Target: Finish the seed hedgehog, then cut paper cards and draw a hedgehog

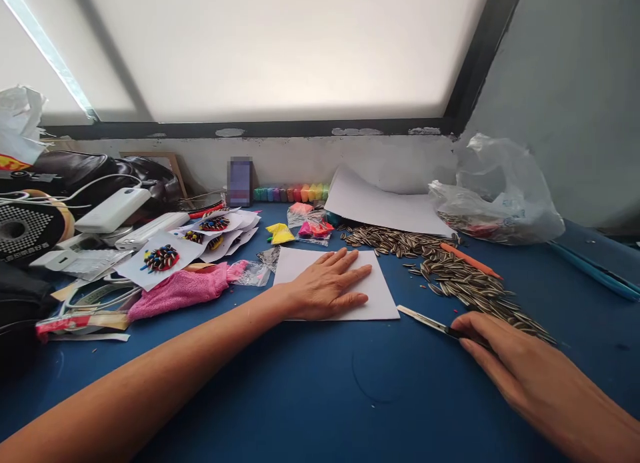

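My left hand (330, 286) lies flat with fingers spread on a white sheet of paper (383, 296), which rests on the blue table. In my right hand (505, 356) is a utility knife (425, 318), its long blade pointing left. The blade's tip is at the paper's lower right corner; whether it touches cannot be made out. Beyond the knife spreads a pile of striped sunflower seeds (460, 276). An orange stick-like tool (470, 260) lies across the seeds.
Left of the paper lie a pink cloth (183, 291), white cards with seed decorations (163, 258) and a white power bank (113, 210). Behind are a yellow clay packet (281, 234), a row of coloured clay (290, 193), larger paper (380, 200) and a plastic bag (510, 203).
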A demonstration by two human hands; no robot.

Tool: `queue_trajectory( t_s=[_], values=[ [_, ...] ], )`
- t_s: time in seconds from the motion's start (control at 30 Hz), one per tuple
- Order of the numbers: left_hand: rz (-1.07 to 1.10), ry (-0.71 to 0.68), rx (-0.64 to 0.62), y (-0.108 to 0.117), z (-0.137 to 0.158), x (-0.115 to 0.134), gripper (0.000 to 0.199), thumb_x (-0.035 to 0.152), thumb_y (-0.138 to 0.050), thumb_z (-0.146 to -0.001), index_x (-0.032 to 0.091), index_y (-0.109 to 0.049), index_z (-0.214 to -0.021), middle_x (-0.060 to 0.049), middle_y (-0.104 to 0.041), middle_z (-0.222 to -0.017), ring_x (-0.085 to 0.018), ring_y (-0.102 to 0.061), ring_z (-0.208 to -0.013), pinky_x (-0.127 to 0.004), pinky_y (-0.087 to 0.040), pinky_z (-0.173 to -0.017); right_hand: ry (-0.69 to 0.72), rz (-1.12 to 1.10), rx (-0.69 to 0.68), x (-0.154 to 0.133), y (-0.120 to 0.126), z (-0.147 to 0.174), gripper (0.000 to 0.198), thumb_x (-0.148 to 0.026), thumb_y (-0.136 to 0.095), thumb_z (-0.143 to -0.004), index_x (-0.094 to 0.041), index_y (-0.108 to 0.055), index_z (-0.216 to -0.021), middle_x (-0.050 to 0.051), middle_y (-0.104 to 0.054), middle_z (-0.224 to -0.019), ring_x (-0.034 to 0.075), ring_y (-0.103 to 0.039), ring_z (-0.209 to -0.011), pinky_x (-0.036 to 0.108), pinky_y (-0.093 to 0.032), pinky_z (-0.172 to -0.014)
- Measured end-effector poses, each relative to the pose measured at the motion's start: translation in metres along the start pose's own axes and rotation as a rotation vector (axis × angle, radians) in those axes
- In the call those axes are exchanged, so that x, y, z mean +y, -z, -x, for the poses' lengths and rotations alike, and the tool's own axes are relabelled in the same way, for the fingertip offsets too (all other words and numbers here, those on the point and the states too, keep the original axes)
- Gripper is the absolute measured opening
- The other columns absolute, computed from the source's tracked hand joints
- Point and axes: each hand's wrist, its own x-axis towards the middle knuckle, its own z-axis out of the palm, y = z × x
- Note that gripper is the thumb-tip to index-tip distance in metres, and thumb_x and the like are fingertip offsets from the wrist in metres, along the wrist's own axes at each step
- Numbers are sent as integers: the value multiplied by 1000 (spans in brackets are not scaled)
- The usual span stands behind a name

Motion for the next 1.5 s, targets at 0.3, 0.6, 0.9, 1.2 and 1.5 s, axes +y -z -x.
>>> queue_trajectory(
  t_s=[0.3, 0.6, 0.9, 1.2, 1.5],
  values=[
    [-12, -17, -26, 4, 1, 1, 61, 61, -24, -104, 31, -25, -157, -5, -15, -166, -36, -10, -153, -52, -15, -122, 76, -15, 17, 0, -1, 2, 27, -42, -44, -90, -26, -66, -89, 5, -75, -85, 22, -73, -72, 33, -59, -62],
    [-11, 11, 25, -3, -11, -8, 61, 60, -23, -104, 28, -28, -156, -6, -20, -166, -34, -15, -153, -51, -16, -121, 133, 62, -54, 6, 2, -20, 27, -33, -39, -95, -25, -64, -92, 7, -73, -93, 24, -71, -80, 36, -56, -69],
    [-35, -22, 28, 0, -9, -6, 58, 56, -23, -106, 25, -31, -155, -9, -27, -163, -33, -23, -151, -47, -19, -121, 77, 56, -83, 12, 8, -33, 25, -36, -41, -96, -26, -62, -89, 4, -72, -85, 23, -68, -71, 38, -53, -67],
    [2, 18, 34, -3, -8, -4, 59, 55, -22, -106, 25, -27, -156, -8, -12, -166, -30, -14, -153, -48, -15, -123, 33, 66, 27, 4, 1, -31, 22, -36, -45, -93, -26, -65, -89, 5, -74, -88, 24, -70, -72, 38, -52, -63],
    [-27, -5, 72, -2, -7, -4, 58, 54, -24, -106, 27, -22, -157, -8, -16, -166, -34, -19, -152, -54, -18, -121, 74, 53, 47, 4, -1, -31, 22, -37, -47, -92, -26, -65, -90, 4, -73, -87, 23, -68, -72, 36, -53, -63]
  ],
)
